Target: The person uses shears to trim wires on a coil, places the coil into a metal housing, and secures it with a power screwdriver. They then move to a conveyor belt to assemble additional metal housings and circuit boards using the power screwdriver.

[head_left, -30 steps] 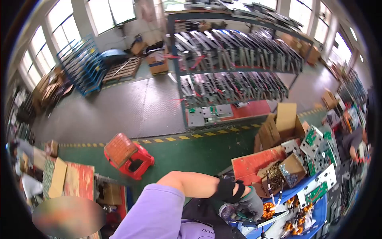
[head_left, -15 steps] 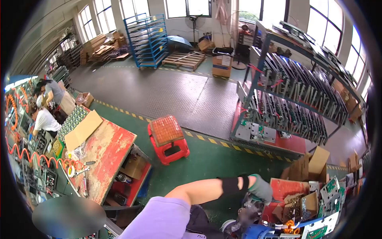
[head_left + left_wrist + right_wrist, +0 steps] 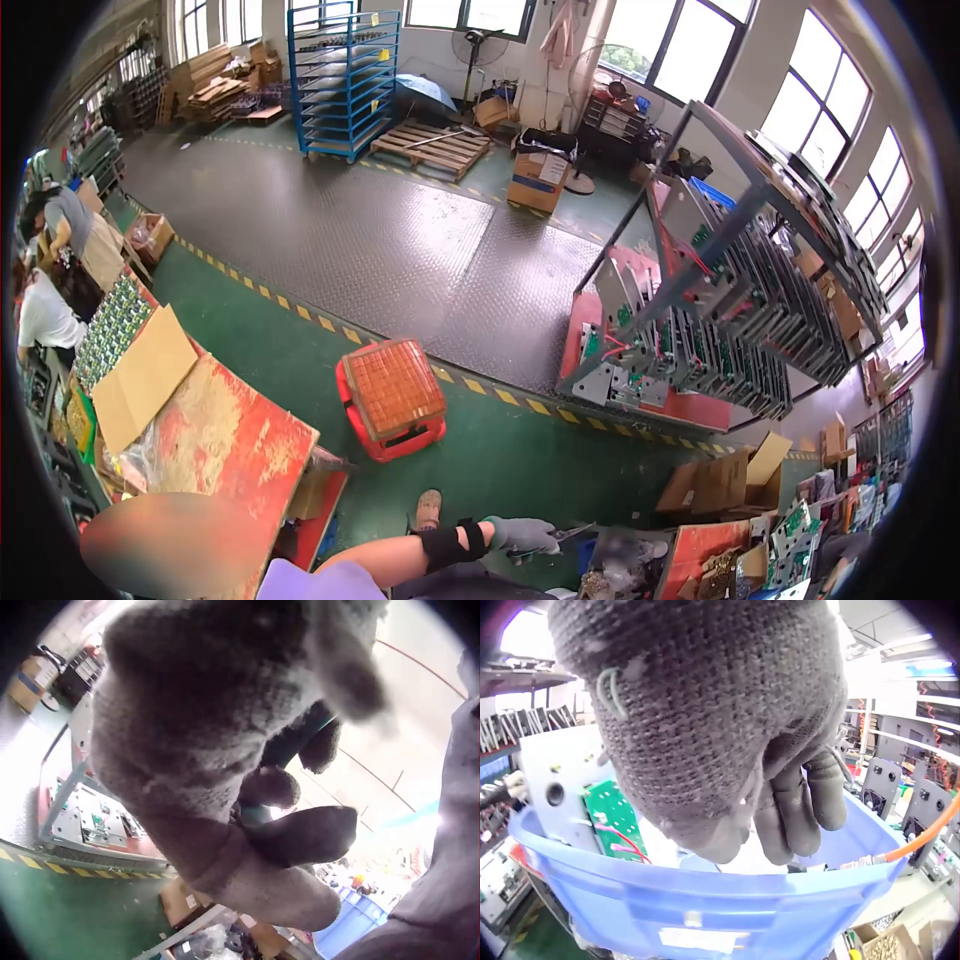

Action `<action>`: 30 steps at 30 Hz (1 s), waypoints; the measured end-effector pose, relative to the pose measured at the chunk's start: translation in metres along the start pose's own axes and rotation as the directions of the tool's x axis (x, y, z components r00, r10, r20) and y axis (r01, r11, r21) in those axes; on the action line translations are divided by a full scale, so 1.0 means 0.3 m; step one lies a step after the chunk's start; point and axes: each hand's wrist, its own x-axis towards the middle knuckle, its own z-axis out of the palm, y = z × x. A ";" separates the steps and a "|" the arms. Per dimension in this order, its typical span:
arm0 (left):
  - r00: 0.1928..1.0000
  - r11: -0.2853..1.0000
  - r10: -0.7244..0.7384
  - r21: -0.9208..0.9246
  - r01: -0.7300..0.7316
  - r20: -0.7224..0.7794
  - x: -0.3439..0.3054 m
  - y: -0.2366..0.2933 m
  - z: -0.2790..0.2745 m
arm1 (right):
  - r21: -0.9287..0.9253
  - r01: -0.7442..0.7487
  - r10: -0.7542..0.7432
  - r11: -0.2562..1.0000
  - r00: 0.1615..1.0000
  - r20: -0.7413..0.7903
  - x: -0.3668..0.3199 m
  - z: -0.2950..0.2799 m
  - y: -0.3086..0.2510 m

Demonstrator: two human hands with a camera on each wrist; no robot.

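Note:
My left hand (image 3: pixel 525 535), in a grey knitted glove, reaches out over the floor beside a bin of plastic-wrapped pieces (image 3: pixel 630 560). It grips a slim, dark tool (image 3: pixel 576 531) whose tip points right in the head view. In the left wrist view its fingers curl round a dark and teal handle (image 3: pixel 289 742); the kind of tool I cannot tell. My right hand (image 3: pixel 712 727), gloved alike, hangs over a blue bin (image 3: pixel 630 889), fingers loosely bent downward. Beside it in the bin stand a metal plate (image 3: pixel 559 769) and a green circuit board (image 3: pixel 611 814) with red wires.
A red stool (image 3: pixel 395 395) stands on the green floor. To its left is a worn red worktable (image 3: pixel 225 430); on the right stands a metal rack (image 3: pixel 720 240) full of panels. Cardboard boxes (image 3: pixel 710 485) sit beside a red bench (image 3: pixel 705 555). An orange hose (image 3: pixel 930 829) crosses the bin's corner.
The head view has turned, and the blue bin has left it. My left hand has moved away from the bin's coils, out over the floor, with the tool in its grip.

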 end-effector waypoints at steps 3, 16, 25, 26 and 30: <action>0.997 0.996 0.027 0.083 -0.021 -0.074 -0.054 -0.034 -0.131 | 0.009 0.042 -0.043 0.999 0.998 0.045 0.071 -0.015 -0.229; 0.978 0.964 0.175 0.222 -0.147 -0.113 -0.046 -0.291 -0.270 | -0.042 -0.210 0.214 0.977 0.971 0.108 -0.027 -0.043 -0.305; 0.967 0.956 0.158 0.278 -0.098 -0.200 -0.103 -0.377 -0.252 | 0.030 -0.300 0.295 0.953 0.949 0.113 -0.174 -0.005 -0.157; 0.966 0.956 0.144 0.284 -0.078 -0.216 -0.110 -0.381 -0.247 | 0.039 -0.312 0.306 0.949 0.945 0.119 -0.192 0.005 -0.130; 0.969 0.920 0.107 0.393 -0.011 -0.224 -0.118 -0.349 -0.238 | 0.106 -0.330 0.317 0.938 0.941 0.121 -0.260 0.113 0.022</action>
